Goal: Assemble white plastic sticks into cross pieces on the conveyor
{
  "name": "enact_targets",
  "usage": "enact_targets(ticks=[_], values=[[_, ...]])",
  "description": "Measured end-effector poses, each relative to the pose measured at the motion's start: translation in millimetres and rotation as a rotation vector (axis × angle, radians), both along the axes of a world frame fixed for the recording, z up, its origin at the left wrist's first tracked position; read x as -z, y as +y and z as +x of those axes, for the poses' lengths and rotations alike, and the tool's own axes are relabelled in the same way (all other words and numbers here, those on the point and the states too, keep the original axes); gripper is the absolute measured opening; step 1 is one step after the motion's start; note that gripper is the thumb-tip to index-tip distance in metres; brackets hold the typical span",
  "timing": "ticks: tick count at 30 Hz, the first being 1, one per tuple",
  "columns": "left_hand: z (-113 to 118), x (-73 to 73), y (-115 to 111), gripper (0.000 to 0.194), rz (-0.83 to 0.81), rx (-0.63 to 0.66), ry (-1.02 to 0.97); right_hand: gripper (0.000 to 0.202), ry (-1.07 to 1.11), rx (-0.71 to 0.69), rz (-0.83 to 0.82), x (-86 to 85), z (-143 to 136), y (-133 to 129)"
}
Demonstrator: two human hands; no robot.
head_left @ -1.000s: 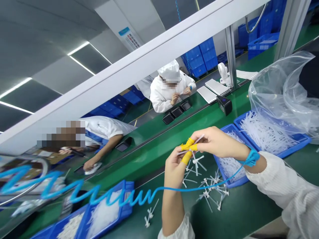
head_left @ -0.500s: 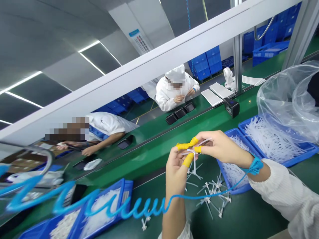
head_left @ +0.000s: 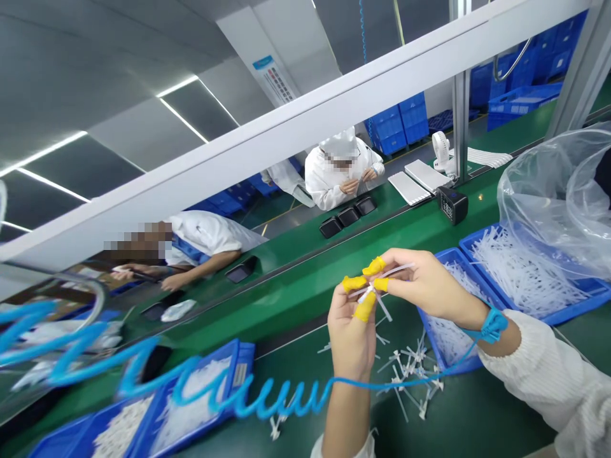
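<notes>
Yellow finger covers sit on the thumb and index fingertips of both my hands. My left hand [head_left: 352,318] pinches a small white plastic piece with thin translucent strips [head_left: 384,306] sticking out of it. Fingertips of my right hand [head_left: 414,280] close on the same piece from the right, and one strip [head_left: 401,270] lies across that hand. The fingertips partly hide the joint. Below them on the green table lies a loose pile of similar white pieces with strips [head_left: 413,369]. A blue band [head_left: 492,326] with a coiled blue cord [head_left: 267,401] circles my right wrist.
Blue trays of translucent strips [head_left: 537,308] stand right, beside a clear plastic bag [head_left: 548,191]. At lower left are blue trays [head_left: 233,372], one holding small white parts [head_left: 121,429]. Across the green conveyor, two people in white work near black devices [head_left: 348,216].
Both hands stay together while the left shifts slightly right and turns. The strip that hung straight down from the piece now slants down to the right. The camera view has moved a little.
</notes>
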State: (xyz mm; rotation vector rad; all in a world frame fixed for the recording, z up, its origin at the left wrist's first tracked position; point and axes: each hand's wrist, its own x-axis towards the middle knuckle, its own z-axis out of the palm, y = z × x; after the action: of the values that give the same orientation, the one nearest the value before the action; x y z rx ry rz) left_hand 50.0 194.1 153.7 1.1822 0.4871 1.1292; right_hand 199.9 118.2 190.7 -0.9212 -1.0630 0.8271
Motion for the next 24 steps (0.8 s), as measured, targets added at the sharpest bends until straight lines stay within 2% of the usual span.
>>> enact_targets(ticks=[6, 9, 15, 19, 24], values=[[0.5, 2.0, -2.0, 0.039, 0.099, -0.162, -0.030, 0.010, 0.080, -0.055, -0.025, 1.1, -5.3, -0.1], [1.4, 1.9, -1.7, 0.036, 0.123, -0.199, -0.072, 0.011, 0.110, -0.077, -0.021, 4.3, -9.4, 1.9], [2.9, 1.2, -0.7, 0.035, -0.060, -0.080, -0.061, 0.014, 0.166, 0.009, -0.018, 8.1, -12.6, 6.4], [4.2, -3.4, -3.6, 0.043, -0.080, 0.011, -0.030, 0.018, 0.174, 0.029, -0.013, 9.4, -9.9, 7.9], [6.7, -2.1, -4.9, 0.044, -0.112, -0.030, -0.051, 0.015, 0.128, 0.028, -0.016, 9.5, -7.5, 6.7]])
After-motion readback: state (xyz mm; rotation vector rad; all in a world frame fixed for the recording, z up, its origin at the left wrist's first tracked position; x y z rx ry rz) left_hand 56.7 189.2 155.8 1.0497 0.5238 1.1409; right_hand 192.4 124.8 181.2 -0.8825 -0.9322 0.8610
